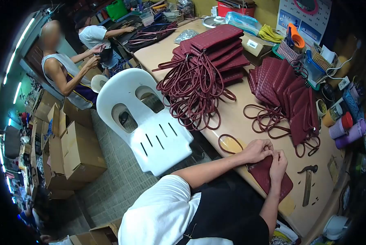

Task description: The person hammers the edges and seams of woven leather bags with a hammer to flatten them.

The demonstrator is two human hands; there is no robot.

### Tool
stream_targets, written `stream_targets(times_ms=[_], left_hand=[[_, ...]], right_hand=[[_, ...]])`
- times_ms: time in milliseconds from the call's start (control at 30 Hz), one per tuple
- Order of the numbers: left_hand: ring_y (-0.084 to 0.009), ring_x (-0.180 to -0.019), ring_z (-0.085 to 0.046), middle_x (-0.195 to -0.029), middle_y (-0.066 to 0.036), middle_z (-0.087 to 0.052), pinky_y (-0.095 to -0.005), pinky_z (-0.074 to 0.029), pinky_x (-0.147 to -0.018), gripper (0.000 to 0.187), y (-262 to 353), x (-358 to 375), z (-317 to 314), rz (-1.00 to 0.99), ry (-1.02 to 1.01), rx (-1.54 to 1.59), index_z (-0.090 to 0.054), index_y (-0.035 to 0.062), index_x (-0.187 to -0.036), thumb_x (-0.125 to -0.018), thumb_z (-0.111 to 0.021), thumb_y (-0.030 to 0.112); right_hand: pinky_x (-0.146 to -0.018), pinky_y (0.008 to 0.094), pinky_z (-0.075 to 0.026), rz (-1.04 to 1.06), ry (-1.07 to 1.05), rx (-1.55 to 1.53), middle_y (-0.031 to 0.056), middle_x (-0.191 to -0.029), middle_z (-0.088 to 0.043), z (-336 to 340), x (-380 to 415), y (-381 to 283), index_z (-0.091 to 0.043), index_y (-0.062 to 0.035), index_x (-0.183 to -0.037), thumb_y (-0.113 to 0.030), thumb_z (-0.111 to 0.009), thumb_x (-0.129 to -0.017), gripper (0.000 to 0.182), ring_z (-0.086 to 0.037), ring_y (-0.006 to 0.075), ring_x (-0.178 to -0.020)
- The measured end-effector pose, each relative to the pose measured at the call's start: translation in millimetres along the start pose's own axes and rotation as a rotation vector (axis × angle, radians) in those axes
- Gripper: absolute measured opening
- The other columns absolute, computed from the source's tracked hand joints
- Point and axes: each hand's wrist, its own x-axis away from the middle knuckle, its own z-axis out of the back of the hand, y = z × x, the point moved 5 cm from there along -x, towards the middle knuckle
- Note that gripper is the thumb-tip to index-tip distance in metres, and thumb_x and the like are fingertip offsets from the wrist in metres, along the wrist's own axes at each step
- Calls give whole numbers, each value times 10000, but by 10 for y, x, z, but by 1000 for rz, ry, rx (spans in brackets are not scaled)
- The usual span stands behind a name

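A maroon woven-pattern pouch lies at the near edge of the table under my hands. My left hand is closed, its fingers pinched at the pouch's upper end. Close against it, my right hand is also closed, gripping the same end with the palm over the pouch. The fingertips meet, and any small part between them is hidden. A maroon strap loop lies on the table to the left of my left hand. To the right of the pouch rests a hammer with a wooden handle.
A tall stack of maroon pouches with dangling straps stands beyond my hands, with a fanned row of pouches to its right. Cups and baskets line the right side. A white plastic chair stands left; two people work behind it, near cardboard boxes.
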Motion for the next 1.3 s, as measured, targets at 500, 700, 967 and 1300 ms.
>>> stream_targets(times_ms=[500, 700, 967, 1300], left_hand=[[-382, -805, -607, -794, -197, -622, -458, -461, -703, 240, 49, 180, 1, -134, 82, -183, -615, 15, -922, -963, -513, 228], [-369, -827, -613, -836, -199, -613, -436, -476, -751, 191, 110, 188, 11, -195, 211, 36, -603, -3, -965, -968, -505, 161], [-358, -788, -621, -823, -209, -623, -417, -475, -726, 203, 82, 203, 45, -135, 214, 31, -591, -2, -1013, -976, -505, 178], [-307, -726, -612, -746, -175, -591, -375, -468, -666, 164, 226, 270, -54, -469, 288, 59, -598, 7, -938, -958, -558, 164]], right_hand=[[-662, 450, -403, -7, -114, 452, 243, -753, -538, 460, 154, -176, -455, 53, -801, -235, -523, -973, 342, -452, 440, -690], [-645, 325, -405, -227, 12, 193, 68, -698, -512, 1204, 434, 382, -509, 18, -811, -268, -533, -993, 340, -461, 142, -673], [-673, 255, -415, -195, 309, -123, 2, -731, -527, 1136, 573, 703, -514, -3, -795, -305, -452, -1036, 391, -453, 87, -698], [-789, 295, -439, -167, 633, -210, 92, -854, -607, 1294, 653, 789, -606, 81, -964, -293, -488, -1015, 395, -529, 148, -822]])
